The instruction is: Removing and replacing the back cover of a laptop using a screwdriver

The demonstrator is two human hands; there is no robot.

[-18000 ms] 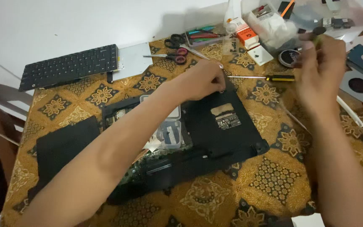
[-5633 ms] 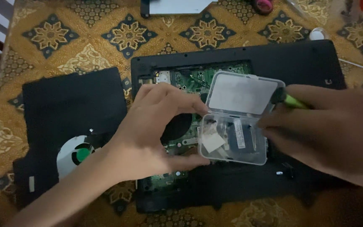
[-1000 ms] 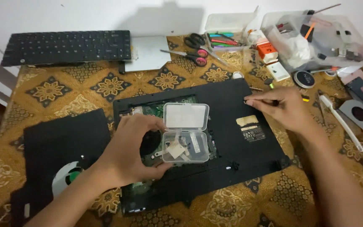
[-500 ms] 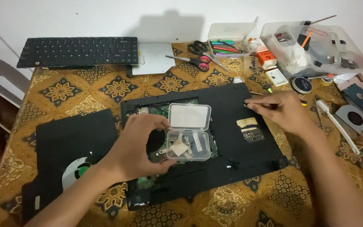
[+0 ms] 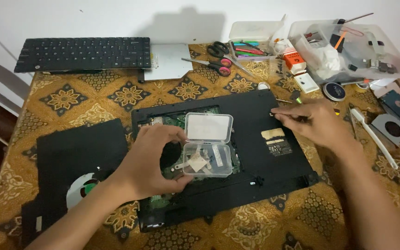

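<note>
An upturned black laptop base (image 5: 255, 139) lies on the patterned cloth, with its circuit board exposed at the left. On the board rests a small clear plastic case (image 5: 207, 148), lid open, with small parts inside. My left hand (image 5: 153, 159) curls around the case's left side, thumb under its front corner. My right hand (image 5: 315, 122) rests on the laptop's upper right part. Its fingertips pinch a thin screwdriver (image 5: 283, 112) whose tip sits near the back edge.
A removed black cover with a fan (image 5: 77, 162) lies at the left. A loose keyboard (image 5: 84, 53) and scissors (image 5: 209, 65) lie at the back. Clear bins of tools (image 5: 348, 51), a round tin (image 5: 334, 91), a white brush (image 5: 376, 139) and drive parts (image 5: 396, 104) crowd the right.
Both hands stay almost where they were. The view has shifted slightly, and my right hand's fingertips have edged a little along the laptop's back edge.
</note>
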